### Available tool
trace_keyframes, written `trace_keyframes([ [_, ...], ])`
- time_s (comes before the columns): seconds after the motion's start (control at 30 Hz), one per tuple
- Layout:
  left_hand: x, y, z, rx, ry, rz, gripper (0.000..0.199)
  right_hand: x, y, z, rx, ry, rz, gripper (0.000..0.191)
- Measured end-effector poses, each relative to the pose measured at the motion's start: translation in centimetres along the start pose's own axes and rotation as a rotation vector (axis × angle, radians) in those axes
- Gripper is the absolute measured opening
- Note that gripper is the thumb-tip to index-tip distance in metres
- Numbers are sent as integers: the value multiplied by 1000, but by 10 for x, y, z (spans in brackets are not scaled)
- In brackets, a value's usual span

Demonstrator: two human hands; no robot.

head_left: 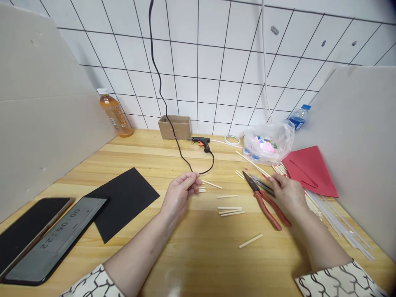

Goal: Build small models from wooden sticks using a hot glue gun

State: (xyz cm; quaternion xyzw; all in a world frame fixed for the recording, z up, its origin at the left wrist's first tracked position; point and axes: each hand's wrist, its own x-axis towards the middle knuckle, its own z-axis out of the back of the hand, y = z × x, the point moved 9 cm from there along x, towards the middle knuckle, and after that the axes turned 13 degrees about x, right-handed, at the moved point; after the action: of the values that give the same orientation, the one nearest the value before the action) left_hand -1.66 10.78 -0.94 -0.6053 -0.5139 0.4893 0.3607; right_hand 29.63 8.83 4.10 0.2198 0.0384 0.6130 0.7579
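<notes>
**Two hands worked over cut wooden sticks on a pine surface (173, 231).**

At far left, a dark phone (31, 231) lay beside a second phone showing timer digits (58, 235), apparently placed to be read at a glance, and a black card sheet (123, 198) sat next to them. The left hand (181, 194) hung just above the surface near the black cord (163, 103) of a hot glue gun (201, 143), its grip drawn together, though whether it clamped anything I couldn't tell. Short sticks (230, 210) lay loose between the hands, within easy reach of both. The right hand (287, 197) lay over red-handled pliers (266, 205), its grip's state hidden, with a red card sheet (312, 173) and long translucent glue sticks (340, 222) beyond.
</notes>
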Motion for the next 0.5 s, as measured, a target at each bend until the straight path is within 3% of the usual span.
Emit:
trace_keyframes([
  [0.17, -2, -1, -3, 42, 19, -6, 22, 13, -32, 0, -172, 32, -126, 37],
  [0.5, -1, -1, -4, 61, 35, -13, 22, 13, -43, -1, -307, 105, -168, 33],
])
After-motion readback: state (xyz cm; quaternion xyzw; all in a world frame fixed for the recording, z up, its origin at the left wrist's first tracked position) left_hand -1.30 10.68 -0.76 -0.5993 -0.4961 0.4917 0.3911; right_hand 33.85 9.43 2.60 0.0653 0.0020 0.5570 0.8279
